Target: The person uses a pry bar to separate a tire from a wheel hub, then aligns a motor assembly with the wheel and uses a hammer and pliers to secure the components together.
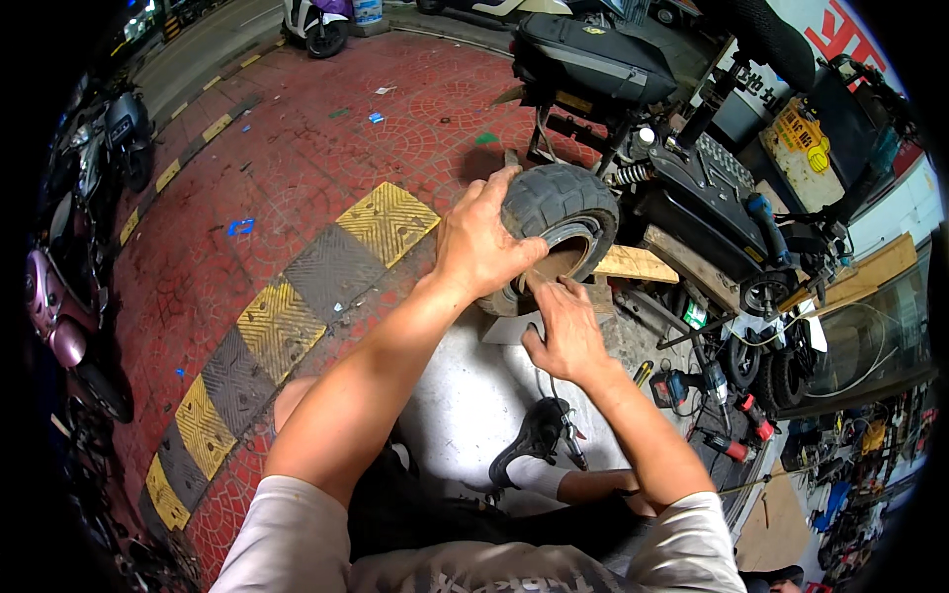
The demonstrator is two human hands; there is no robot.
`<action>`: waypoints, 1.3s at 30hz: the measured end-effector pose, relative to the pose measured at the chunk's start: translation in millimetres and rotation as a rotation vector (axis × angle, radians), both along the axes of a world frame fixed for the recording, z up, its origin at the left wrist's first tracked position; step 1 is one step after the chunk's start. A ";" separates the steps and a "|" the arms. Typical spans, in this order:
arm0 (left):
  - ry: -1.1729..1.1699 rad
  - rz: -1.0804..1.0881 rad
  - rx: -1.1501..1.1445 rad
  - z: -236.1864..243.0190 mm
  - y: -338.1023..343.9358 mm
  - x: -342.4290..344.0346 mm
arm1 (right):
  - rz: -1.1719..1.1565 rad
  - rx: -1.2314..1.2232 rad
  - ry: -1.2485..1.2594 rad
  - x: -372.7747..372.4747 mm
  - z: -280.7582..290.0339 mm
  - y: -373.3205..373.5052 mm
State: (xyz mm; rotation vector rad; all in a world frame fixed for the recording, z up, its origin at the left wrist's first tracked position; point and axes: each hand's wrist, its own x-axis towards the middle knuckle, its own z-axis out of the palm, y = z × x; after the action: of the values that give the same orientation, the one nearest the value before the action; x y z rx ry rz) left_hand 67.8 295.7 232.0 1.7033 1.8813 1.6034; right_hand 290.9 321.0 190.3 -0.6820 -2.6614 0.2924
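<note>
A thick, knobbly black tyre [556, 194] stands tilted in front of me, its round opening turned toward my right. My left hand [482, 237] is closed on the tyre's left side, with the fingers over the tread and the thumb at the edge of the opening. At the lower edge of the opening, my right hand [568, 331] has its fingers bent against the tyre; the thumb sticks out apart. The right fingertips are partly hidden. A pale block [506, 329] sits under the tyre, and a wooden board [635, 263] lies just to its right.
A black scooter [692, 188] stands partly taken apart at the upper right. Cordless power tools [682, 387] lie on the ground to the right, and an air tool [573, 440] with a hose is beside my shoe. A yellow-and-black ramp [284, 308] crosses the red paving on the left.
</note>
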 end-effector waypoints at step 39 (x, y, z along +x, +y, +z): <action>0.137 -0.022 0.084 8.1 -11.1 17.3 | -0.153 -2.097 1.667 -21.7 15.3 24.5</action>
State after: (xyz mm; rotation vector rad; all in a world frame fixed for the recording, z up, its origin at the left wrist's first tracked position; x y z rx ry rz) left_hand 85.1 284.6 240.0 1.9071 1.8716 1.6180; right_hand 269.1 345.4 205.7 -0.4673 -0.0207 2.1890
